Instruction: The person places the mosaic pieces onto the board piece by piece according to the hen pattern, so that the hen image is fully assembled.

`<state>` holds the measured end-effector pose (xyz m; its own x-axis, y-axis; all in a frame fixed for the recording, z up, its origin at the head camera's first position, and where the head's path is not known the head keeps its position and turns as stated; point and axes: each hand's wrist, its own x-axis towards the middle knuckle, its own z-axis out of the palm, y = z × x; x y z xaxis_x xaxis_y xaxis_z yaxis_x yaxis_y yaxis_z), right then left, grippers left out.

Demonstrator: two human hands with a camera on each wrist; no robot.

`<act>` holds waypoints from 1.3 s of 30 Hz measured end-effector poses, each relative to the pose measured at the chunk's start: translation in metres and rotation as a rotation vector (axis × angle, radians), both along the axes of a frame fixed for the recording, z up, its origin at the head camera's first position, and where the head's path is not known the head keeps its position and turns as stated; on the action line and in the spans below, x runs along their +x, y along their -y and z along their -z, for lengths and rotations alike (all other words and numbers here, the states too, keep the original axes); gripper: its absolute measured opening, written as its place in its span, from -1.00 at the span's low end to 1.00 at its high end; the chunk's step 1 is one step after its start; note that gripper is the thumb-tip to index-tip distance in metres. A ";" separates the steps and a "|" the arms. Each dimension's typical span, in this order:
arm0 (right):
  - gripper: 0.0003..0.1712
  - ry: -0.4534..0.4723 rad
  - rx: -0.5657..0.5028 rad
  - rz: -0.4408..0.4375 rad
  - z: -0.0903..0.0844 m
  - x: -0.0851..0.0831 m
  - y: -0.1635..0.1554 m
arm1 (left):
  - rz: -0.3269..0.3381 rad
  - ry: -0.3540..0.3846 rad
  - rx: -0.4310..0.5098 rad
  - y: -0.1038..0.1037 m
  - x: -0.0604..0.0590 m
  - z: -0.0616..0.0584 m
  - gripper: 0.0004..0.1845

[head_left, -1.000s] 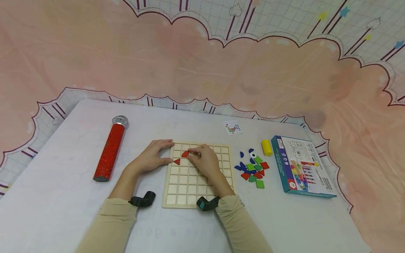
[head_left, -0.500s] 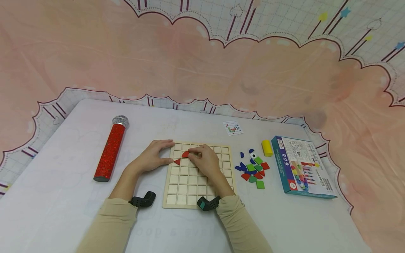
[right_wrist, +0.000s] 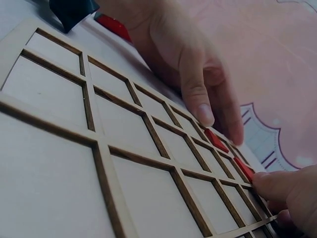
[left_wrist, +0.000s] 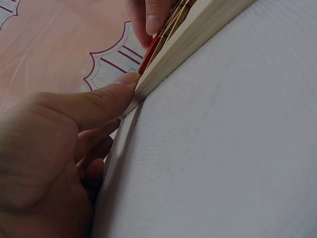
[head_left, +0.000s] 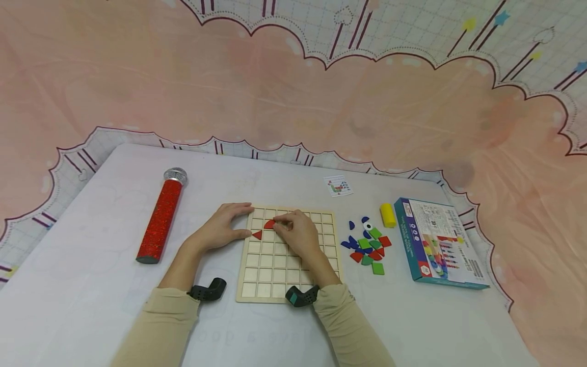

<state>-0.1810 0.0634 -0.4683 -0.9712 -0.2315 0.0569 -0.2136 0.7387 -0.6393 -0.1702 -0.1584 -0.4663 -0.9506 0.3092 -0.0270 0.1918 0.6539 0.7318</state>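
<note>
- Right hand point(head_left: 299, 235): fingertips point(right_wrist: 270, 182) curled onto a red curved piece point(head_left: 269, 224), which is pressed into a cell in the grid board's point(head_left: 275, 275) second row from the far edge, apparently to seat it.
- Left hand point(head_left: 221, 228): fingers fairly straight, thumb point(left_wrist: 106, 101) pressed against the board's left edge, nothing gripped; board likely being steadied.
- Red triangle point(head_left: 257, 234) is set one cell nearer and to the left.
- Loose coloured pieces point(head_left: 367, 244) are kept just right of the board, within reach.

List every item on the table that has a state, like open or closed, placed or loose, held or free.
Grid board: flat, mostly unfilled.
Red triangle: seated in a cell.
Red curved piece: on the board, touched by the right hand.
Left hand: steadying the board's edge.
Loose pieces: heaped beside the board.
Box: closed, lying flat.
Red tube: lying down.
</note>
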 end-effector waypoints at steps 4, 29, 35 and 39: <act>-0.76 -0.003 -0.004 0.002 0.000 0.000 -0.001 | -0.002 0.001 0.000 -0.001 0.000 0.001 -0.31; -0.66 -0.043 -0.196 0.060 -0.023 -0.021 -0.086 | 0.005 0.013 0.010 0.002 -0.001 0.001 -0.32; -0.58 -0.003 -0.047 0.184 -0.019 -0.027 -0.136 | 0.002 0.030 0.015 0.002 0.000 0.001 -0.32; -0.54 0.107 0.035 0.280 -0.019 -0.027 -0.162 | -0.004 0.028 0.012 0.002 0.000 0.001 -0.32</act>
